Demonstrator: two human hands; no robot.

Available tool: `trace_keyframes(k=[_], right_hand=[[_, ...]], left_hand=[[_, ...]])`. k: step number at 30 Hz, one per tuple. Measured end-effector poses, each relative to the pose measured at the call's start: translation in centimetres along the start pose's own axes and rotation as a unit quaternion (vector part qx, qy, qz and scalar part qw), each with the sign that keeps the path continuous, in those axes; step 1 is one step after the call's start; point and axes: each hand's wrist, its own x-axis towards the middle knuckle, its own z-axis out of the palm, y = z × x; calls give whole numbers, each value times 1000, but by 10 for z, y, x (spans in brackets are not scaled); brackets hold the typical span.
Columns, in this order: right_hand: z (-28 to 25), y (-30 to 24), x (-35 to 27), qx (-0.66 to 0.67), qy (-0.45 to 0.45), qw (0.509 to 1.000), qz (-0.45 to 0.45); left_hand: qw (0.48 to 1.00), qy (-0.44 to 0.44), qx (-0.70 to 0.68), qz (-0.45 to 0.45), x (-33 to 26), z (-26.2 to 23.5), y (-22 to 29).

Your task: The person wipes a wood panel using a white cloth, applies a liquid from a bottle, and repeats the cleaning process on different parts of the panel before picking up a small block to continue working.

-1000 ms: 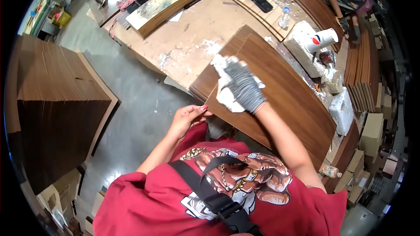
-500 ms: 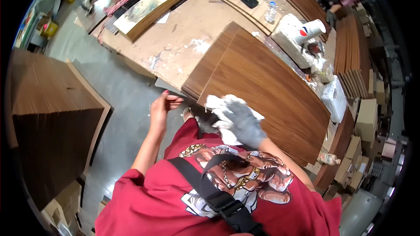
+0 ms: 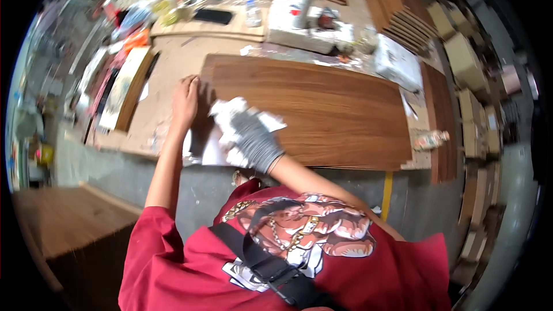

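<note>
- The workbench (image 3: 167,52) runs across the upper view; its far left part is blurred and crowded with items hard to tell apart.
- At lower left, a brown stack (image 3: 80,213) is cut off by the dark rim of the lens.
- The wood-grain panel (image 3: 322,109) lies flat on the bench, along its near side, with no writing readable on its face; the right hand and cloth cover its near left corner.
- The red shirt (image 3: 173,259) carries a printed cartoon figure, partly hidden by a black strap (image 3: 262,253); a small patch in the print is too tiny to read.
- The right hand (image 3: 253,138), in a grey glove, grips a bunched cloth; its fingertips are hidden.
- The bare left hand (image 3: 185,101) is beside the panel's left end, fingers loosely bent; blur hides whether they touch it.
- The white cloth (image 3: 230,116) is crumpled beneath the glove, against the panel.
- A white paper cup (image 3: 303,6) bears a red-and-blue emblem, turned partly away.
- A black phone (image 3: 213,16) lies face unreadable.
- A small bottle (image 3: 431,140), on its side past the panel's right end, has a label too blurred to read.
</note>
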Motion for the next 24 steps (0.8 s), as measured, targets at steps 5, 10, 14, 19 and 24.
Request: trace_keyframes(k=[5,10,14,19,24], right_hand=[[-29,134,-64,10,80,993,91],[-35,337,-172,-41,157,865,476],[3,295,-158,-94,182,910,361],[-9,274,-131,15,323,929,182],[-10,448,-227,-78,291,840,452]], left_hand=[[954,-91,281,-48,58,78,-8],[941,-31,333,-46,58,111,3],[934,-27,339,-112,53,116,16],[938,-1,340,-72,60,93,-4],[937,-7,348,-31,73,115,15]])
